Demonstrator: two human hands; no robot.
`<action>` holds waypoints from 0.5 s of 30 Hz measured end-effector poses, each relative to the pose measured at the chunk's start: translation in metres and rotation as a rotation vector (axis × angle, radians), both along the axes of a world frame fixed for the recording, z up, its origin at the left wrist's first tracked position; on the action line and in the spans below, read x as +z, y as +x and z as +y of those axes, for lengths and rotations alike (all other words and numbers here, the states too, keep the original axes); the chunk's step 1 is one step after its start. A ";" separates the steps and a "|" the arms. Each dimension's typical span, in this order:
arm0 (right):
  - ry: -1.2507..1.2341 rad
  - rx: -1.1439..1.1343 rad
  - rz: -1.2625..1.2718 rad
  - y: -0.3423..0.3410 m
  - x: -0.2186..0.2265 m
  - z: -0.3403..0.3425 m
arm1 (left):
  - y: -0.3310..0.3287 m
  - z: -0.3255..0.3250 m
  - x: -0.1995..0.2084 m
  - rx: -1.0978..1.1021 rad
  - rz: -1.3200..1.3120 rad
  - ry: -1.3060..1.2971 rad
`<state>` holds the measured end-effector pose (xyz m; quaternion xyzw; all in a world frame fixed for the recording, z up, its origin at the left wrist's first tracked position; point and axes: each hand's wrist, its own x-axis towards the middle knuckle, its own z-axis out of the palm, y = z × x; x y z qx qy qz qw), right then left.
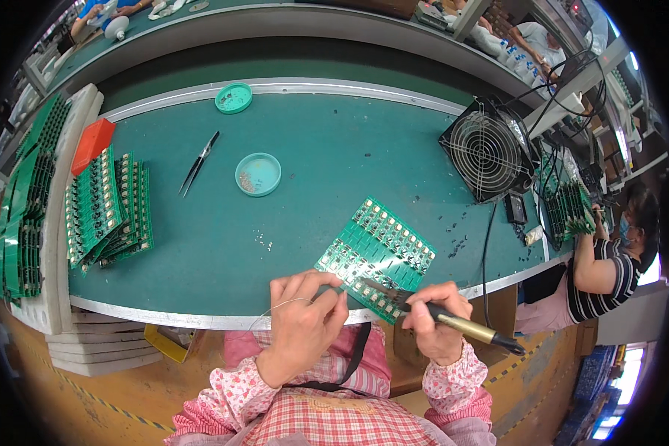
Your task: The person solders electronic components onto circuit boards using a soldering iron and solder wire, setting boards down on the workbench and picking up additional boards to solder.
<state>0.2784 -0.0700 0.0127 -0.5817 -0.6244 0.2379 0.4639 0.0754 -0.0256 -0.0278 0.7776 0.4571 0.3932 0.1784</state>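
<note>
A green circuit board panel with rows of small pale and black parts lies slanted near the front edge of the bench. My right hand is closed round a soldering iron with a gold-coloured handle; its tip points left, at the panel's lower part. My left hand is closed in a pinch at the panel's lower left corner. A thin solder wire runs across its fingers; the end of the wire cannot be made out.
Two round green dishes hold small parts, with black tweezers nearby. Stacked circuit boards and a red box stand left. A fan and cable are right. A co-worker sits at far right.
</note>
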 end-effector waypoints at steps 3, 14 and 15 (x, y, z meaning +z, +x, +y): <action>-0.023 -0.081 0.178 0.004 0.001 -0.002 | -0.001 0.003 0.000 -0.016 -0.015 -0.001; 0.192 -0.010 -0.325 0.001 -0.021 -0.010 | -0.002 -0.007 0.001 -0.113 -0.059 0.012; 0.272 -0.022 -0.445 -0.010 -0.017 -0.006 | -0.004 -0.010 0.004 -0.086 -0.044 0.033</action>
